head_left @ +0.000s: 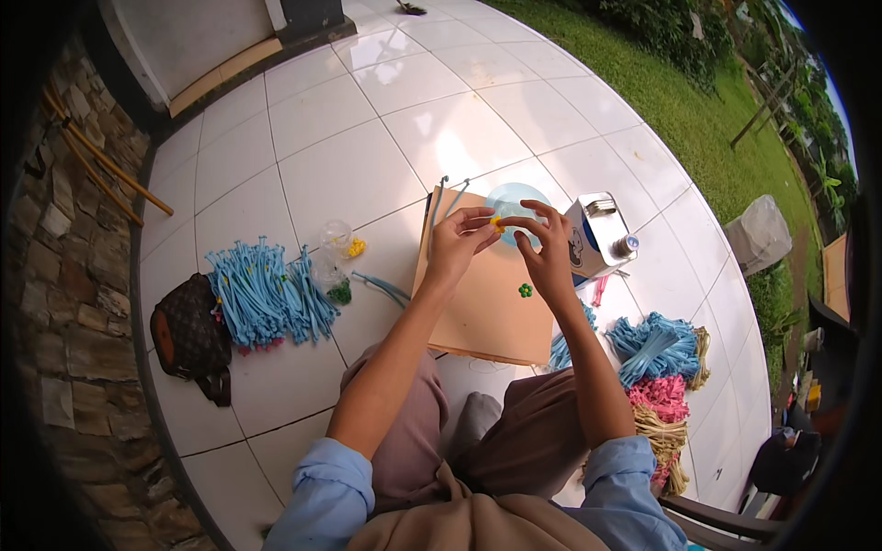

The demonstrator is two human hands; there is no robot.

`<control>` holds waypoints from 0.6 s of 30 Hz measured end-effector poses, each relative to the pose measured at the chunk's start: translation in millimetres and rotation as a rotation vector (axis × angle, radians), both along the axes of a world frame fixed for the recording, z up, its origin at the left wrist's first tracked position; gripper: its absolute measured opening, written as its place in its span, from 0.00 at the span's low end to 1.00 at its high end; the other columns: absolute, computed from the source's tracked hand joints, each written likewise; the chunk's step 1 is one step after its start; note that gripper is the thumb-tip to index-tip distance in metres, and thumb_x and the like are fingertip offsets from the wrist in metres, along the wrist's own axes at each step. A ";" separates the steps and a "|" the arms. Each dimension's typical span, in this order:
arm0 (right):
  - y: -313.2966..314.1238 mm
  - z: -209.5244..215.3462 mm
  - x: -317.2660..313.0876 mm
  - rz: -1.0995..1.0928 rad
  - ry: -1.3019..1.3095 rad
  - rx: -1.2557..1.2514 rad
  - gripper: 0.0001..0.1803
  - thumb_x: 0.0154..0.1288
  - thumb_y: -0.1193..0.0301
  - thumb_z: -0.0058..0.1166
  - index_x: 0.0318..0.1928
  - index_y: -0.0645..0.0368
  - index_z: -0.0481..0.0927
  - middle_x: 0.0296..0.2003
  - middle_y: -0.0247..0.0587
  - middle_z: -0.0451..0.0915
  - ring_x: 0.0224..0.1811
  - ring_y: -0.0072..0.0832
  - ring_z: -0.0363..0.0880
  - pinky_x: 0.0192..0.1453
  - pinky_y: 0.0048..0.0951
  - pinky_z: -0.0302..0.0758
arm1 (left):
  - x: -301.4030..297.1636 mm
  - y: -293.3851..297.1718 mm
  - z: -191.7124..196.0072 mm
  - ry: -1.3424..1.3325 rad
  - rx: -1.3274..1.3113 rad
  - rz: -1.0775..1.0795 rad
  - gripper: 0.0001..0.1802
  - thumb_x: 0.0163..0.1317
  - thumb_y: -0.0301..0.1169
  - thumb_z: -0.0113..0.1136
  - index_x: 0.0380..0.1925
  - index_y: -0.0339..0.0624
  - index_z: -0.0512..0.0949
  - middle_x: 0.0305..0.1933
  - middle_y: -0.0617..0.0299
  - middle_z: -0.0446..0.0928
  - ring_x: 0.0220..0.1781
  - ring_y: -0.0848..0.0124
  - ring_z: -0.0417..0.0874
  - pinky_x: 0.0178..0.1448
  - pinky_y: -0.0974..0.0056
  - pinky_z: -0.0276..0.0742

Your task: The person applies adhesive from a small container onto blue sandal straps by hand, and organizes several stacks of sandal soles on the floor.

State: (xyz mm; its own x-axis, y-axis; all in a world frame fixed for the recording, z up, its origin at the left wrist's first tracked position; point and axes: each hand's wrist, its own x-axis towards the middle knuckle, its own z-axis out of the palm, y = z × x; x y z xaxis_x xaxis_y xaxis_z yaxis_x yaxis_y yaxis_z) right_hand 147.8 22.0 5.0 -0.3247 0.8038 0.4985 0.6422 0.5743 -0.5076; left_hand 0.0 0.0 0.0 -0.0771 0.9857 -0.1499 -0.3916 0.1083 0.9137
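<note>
Head view shows the left hand (pixel 457 243) pinching a yellow piece (pixel 497 224), likely unfinished, above the board (pixel 487 321), the right hand (pixel 548 250) touching it, grip unclear, while a green flower (pixel 525 290) looks done and yellow bits (pixel 356 247) lie unused.

From afar I saw a light blue left sleeve (pixel 333 491) and a matching right sleeve (pixel 625 487), both plain and turned up in thick, creased folds that left the forearms (pixel 390 354), left hand (pixel 455 241) and right hand (pixel 548 253) bare. I also made out loose, dusky mauve-brown trousers (pixel 404 399) and a rounded grey sock (pixel 479 415). Nearest my view, a plain tan cloth (pixel 473 525) lay in soft, gathered creases, its tone lighter than the trousers.
</note>
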 end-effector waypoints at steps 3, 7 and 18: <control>5.8 -4.0 6.2 -0.011 0.149 -0.202 0.13 0.54 0.75 0.48 0.39 0.46 0.81 0.49 0.37 0.71 0.53 0.39 0.60 0.57 0.37 0.61 | 1.2 1.0 -1.8 0.002 0.002 0.012 0.14 0.56 0.22 0.54 0.44 0.31 0.71 0.42 0.55 0.74 0.43 0.69 0.79 0.51 0.73 0.77; 21.0 -17.2 28.0 -0.023 0.200 -0.241 0.13 0.54 0.72 0.51 0.41 0.45 0.80 0.47 0.37 0.71 0.55 0.40 0.59 0.58 0.38 0.59 | 0.7 6.0 -6.0 0.071 0.006 0.040 0.12 0.56 0.20 0.53 0.42 0.30 0.71 0.41 0.55 0.74 0.42 0.70 0.79 0.50 0.73 0.77; 37.0 -62.8 38.6 -0.038 -0.497 0.062 0.19 0.49 0.55 0.59 0.43 0.42 0.79 0.55 0.42 0.63 0.59 0.42 0.55 0.62 0.49 0.51 | 1.9 9.6 -10.6 0.120 0.032 0.049 0.11 0.55 0.18 0.53 0.41 0.29 0.71 0.41 0.55 0.73 0.42 0.70 0.79 0.48 0.72 0.79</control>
State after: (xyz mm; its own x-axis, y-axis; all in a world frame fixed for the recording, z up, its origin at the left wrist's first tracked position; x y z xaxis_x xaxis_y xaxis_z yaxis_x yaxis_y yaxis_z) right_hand 186.4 59.0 -57.8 -0.5062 0.7934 0.3379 0.8187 0.5653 -0.1010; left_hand 1.9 9.6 -10.6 -0.1406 0.9845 -0.1049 -0.2829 0.0616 0.9572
